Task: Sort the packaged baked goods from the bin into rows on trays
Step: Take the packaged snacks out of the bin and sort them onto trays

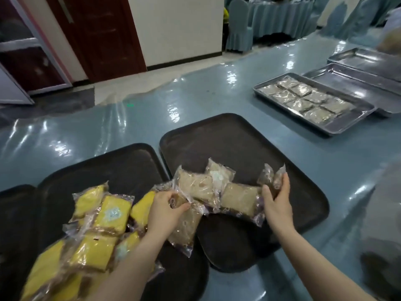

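Observation:
Two dark trays lie before me: a left tray (121, 161) and a right tray (249, 144). Yellow packaged cakes (112, 211) are heaped on the left tray. Several beige packaged cakes (238, 199) lie loosely across the near part of the right tray. My left hand (167, 209) pinches the wrapper of a beige packet (184, 229) at the gap between the trays. My right hand (277, 200) is closed on a small clear-wrapped packet (271, 174) at the right end of the beige group. No bin is in view.
A metal tray (325, 127) with rows of wrapped brownish packets sits at the far right, with two bare metal trays (355, 77) behind it. The table has a shiny blue plastic cover (195, 92). Another person's sleeve (382, 205) is at the right edge. A third dark tray (15, 213) lies far left.

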Action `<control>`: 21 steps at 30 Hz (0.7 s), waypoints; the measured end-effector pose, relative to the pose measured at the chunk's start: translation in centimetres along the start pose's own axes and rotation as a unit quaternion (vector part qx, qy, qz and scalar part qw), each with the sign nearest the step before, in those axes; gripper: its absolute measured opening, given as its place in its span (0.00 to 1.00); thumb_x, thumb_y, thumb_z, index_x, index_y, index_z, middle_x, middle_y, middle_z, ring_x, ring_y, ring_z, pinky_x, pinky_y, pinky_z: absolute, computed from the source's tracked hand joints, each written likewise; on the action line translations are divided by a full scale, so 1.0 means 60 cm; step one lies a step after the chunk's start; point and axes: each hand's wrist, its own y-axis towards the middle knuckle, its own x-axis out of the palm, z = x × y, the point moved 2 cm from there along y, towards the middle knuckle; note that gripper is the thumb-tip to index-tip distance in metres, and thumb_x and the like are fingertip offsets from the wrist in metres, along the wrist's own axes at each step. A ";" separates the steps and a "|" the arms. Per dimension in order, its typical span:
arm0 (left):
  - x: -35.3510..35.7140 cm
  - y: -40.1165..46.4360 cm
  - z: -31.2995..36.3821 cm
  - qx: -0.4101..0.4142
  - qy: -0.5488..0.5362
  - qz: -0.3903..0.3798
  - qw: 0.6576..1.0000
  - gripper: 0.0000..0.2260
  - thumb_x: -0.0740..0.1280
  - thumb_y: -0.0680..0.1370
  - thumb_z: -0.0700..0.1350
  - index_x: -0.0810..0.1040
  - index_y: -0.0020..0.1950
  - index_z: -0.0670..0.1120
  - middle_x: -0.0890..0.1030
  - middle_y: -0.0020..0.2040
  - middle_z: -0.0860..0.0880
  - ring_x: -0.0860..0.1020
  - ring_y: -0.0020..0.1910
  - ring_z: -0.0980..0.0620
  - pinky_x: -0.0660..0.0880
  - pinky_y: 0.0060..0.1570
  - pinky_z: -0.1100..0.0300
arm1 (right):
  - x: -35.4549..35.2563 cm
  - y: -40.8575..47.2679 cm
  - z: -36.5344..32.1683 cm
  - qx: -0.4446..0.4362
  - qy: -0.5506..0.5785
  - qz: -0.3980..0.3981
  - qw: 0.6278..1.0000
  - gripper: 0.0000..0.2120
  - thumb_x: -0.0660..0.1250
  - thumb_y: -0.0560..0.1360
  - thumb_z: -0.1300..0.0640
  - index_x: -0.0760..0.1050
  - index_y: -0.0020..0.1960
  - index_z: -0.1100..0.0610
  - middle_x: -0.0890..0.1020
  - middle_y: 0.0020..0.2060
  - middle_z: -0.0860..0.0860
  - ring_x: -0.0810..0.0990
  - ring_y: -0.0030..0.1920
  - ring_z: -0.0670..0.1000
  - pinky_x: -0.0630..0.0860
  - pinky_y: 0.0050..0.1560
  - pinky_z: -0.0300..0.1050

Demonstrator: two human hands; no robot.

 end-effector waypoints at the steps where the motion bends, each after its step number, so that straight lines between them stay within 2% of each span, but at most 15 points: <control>1: 0.014 0.007 0.004 0.003 0.013 -0.002 1.000 0.17 0.75 0.69 0.52 0.77 0.49 0.43 0.75 0.51 0.46 0.72 0.44 0.54 0.63 0.38 0.63 | 0.003 0.004 0.008 -0.019 -0.017 -0.034 0.999 0.34 0.62 0.78 0.46 0.44 0.75 0.34 0.63 0.75 0.48 0.63 0.73 0.57 0.62 0.66 0.48; 2: 0.025 0.014 0.009 0.003 0.025 -0.006 1.000 0.20 0.75 0.69 0.53 0.77 0.55 0.44 0.74 0.55 0.47 0.70 0.46 0.57 0.64 0.40 0.64 | 0.007 0.007 0.014 -0.040 -0.045 -0.065 0.996 0.37 0.63 0.77 0.43 0.42 0.75 0.34 0.54 0.77 0.48 0.53 0.76 0.56 0.56 0.72 0.52; 4: 0.047 0.028 0.022 0.009 0.043 -0.021 0.999 0.27 0.75 0.68 0.54 0.74 0.64 0.48 0.70 0.62 0.51 0.68 0.51 0.60 0.65 0.49 0.65 | 0.009 0.013 0.022 -0.070 -0.130 -0.108 0.983 0.46 0.67 0.71 0.37 0.37 0.75 0.35 0.38 0.77 0.49 0.35 0.76 0.53 0.42 0.75 0.57; 6: 0.070 0.041 0.036 0.016 0.047 -0.044 0.998 0.31 0.76 0.67 0.54 0.71 0.68 0.51 0.67 0.65 0.52 0.69 0.54 0.59 0.66 0.53 0.64 | 0.009 0.022 0.028 -0.110 -0.197 -0.142 0.964 0.57 0.71 0.64 0.34 0.31 0.74 0.36 0.30 0.75 0.48 0.30 0.73 0.49 0.38 0.73 0.55; 9: 0.102 0.058 0.054 0.020 0.049 -0.064 0.997 0.34 0.77 0.66 0.54 0.68 0.69 0.55 0.65 0.68 0.53 0.72 0.56 0.57 0.69 0.56 0.60 | 0.010 0.036 0.036 -0.159 -0.218 -0.176 0.947 0.63 0.75 0.61 0.35 0.27 0.73 0.38 0.33 0.76 0.43 0.32 0.73 0.43 0.40 0.74 0.51; 12: 0.123 0.081 0.063 0.019 0.046 -0.078 0.996 0.37 0.77 0.66 0.53 0.66 0.71 0.54 0.64 0.71 0.53 0.71 0.60 0.55 0.69 0.60 0.57 | 0.018 0.055 0.040 -0.170 -0.249 -0.162 0.940 0.63 0.76 0.61 0.37 0.27 0.72 0.38 0.37 0.77 0.43 0.35 0.74 0.41 0.41 0.73 0.49; 16: 0.132 0.110 0.067 0.021 0.023 -0.112 0.993 0.41 0.78 0.65 0.51 0.61 0.74 0.53 0.63 0.73 0.51 0.68 0.66 0.51 0.67 0.66 0.51 | 0.044 0.077 0.046 -0.158 -0.333 -0.144 0.918 0.59 0.73 0.66 0.37 0.29 0.75 0.43 0.35 0.77 0.48 0.36 0.76 0.51 0.43 0.75 0.57; 18: 0.131 0.125 0.069 0.022 0.014 -0.140 0.990 0.46 0.78 0.65 0.52 0.56 0.76 0.53 0.57 0.76 0.49 0.64 0.71 0.49 0.63 0.70 0.49 | 0.057 0.088 0.043 -0.127 -0.362 -0.139 0.913 0.58 0.71 0.68 0.37 0.27 0.74 0.44 0.32 0.76 0.51 0.34 0.76 0.56 0.40 0.74 0.60; 21: 0.119 0.141 0.064 0.025 0.001 -0.188 0.982 0.51 0.77 0.65 0.57 0.46 0.77 0.55 0.47 0.78 0.51 0.53 0.76 0.50 0.54 0.73 0.50 | 0.064 0.095 0.032 -0.100 -0.379 -0.146 0.908 0.59 0.69 0.67 0.34 0.25 0.73 0.46 0.29 0.75 0.52 0.29 0.74 0.57 0.36 0.71 0.64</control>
